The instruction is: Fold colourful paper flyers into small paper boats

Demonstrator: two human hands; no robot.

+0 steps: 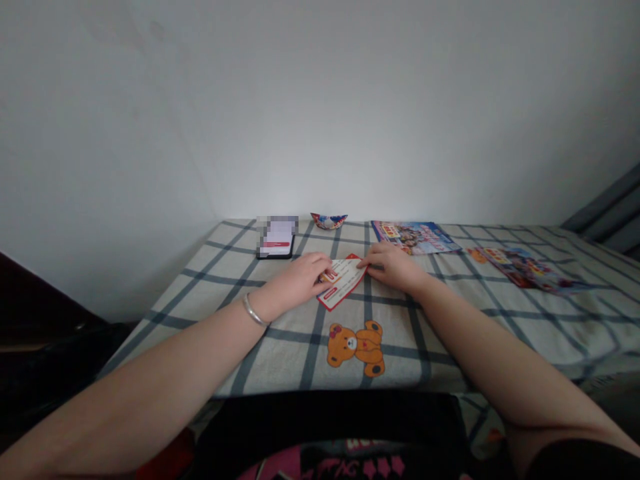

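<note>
Clothing (350, 460): nearest the lens, black with pink lettering and stars, below the table edge in front of you.
Card (345, 285): between your two hands on the table, far side of the bear print; white face up, red border, printed lines.
Card to hands: your left hand (300, 275) covers part of its left side; your right hand (397, 267) meets its far right end.
Card axis: appears to run slantwise, near left to far right, print lines on the same slope; one corner points towards you. Full outline hidden by your fingers.
Left grip: fingers bent, grasping the card's left side; underside of the hold not visible.
Right grip: thumb and fingers closed on the card's right end, the other fingers curled.
Left wrist: silver bangle (255, 311).
Bear (355, 348): printed on the checked cloth (280, 363), head towards your left.
Phone (277, 243): flat, beyond your left hand, screen lit, partly pixelated.
Packet (329, 221): colourful, near the wall (330, 120), right of the phone.
Booklet (417, 238): just beyond your right hand.
Second booklet (535, 270): farther right, well apart from the card.
</note>
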